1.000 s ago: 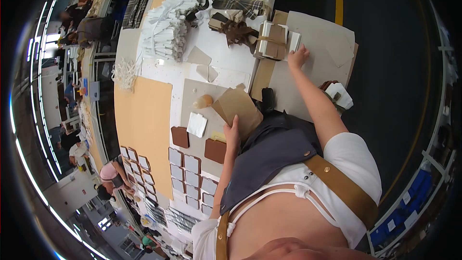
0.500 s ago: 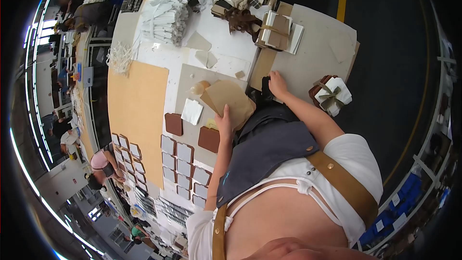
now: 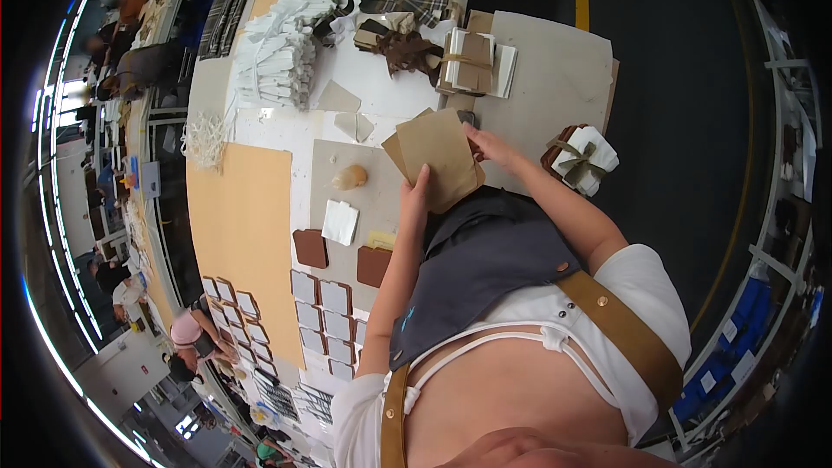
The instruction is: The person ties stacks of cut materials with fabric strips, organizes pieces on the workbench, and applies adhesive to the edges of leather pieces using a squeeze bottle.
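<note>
My left hand [image 3: 416,193] grips a small stack of tan paper-like sheets [image 3: 444,156] by the lower left edge, its thumb on top. The sheets are slightly fanned and held above my dark apron at the table's edge. At the right edge of the sheets, my right hand [image 3: 490,147] is closed around a small dark object [image 3: 467,118] that shows past its fingertips. Its kind cannot be made out, and some fingers are hidden behind the sheets. Left of the sheets are a round pale yellowish container [image 3: 350,177] and a folded white piece [image 3: 341,222].
Brown panels [image 3: 310,248] and rows of grey pieces with brown edges [image 3: 336,297] lie at lower left. Beyond are a white strip bundle [image 3: 279,56] and a tied tan-and-white stack [image 3: 468,61]. A ribbon-tied stack [image 3: 585,160] sits right. A person in pink [image 3: 186,329] works at far left.
My left hand has raised and turned the sheets to the right. My right hand has come in from the grey board to meet their right edge. The view has shifted slightly.
</note>
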Tool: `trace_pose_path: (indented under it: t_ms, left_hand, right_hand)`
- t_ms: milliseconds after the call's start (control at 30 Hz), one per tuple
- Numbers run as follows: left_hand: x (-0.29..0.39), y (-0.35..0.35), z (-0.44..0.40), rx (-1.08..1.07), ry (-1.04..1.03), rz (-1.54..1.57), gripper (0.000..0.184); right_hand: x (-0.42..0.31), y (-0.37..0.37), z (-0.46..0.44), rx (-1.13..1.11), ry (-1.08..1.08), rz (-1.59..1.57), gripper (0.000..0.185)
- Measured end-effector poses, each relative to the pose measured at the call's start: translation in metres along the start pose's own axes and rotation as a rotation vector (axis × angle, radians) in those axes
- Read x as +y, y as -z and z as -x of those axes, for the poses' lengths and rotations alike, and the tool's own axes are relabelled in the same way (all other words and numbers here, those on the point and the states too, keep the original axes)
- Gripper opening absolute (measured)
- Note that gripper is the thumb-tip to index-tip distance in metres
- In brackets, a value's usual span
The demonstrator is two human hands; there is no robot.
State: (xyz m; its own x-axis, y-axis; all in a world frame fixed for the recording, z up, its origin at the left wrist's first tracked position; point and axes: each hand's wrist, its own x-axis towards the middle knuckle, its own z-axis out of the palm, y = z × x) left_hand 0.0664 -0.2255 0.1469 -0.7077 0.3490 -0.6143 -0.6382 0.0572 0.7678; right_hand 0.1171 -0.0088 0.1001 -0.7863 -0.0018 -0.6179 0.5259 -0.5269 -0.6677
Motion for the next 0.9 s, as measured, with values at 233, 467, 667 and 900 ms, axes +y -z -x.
trace_pose_path:
  t_ms: [233, 467, 667, 900]
  left_hand:
    - [-0.039, -0.041, -0.067, -0.329, 0.100, -0.146, 0.052]
    - [-0.031, -0.089, -0.159, -0.002, -0.249, -0.469, 0.085]
    - [-0.017, -0.100, -0.261, 0.206, -0.427, -0.869, 0.092]
    - [-0.006, -0.119, -0.250, 0.202, -0.161, -1.056, 0.107]
  right_hand:
    - [0.010, 0.053, 0.013, 0.456, 0.424, 0.641, 0.032]
    - [-0.019, 0.200, -0.015, 1.003, 0.326, 0.607, 0.027]
    - [0.006, 0.245, -0.068, 1.090, 0.161, 0.643, 0.026]
    - [-0.002, 0.205, -0.063, 1.008, 0.175, 0.420, 0.024]
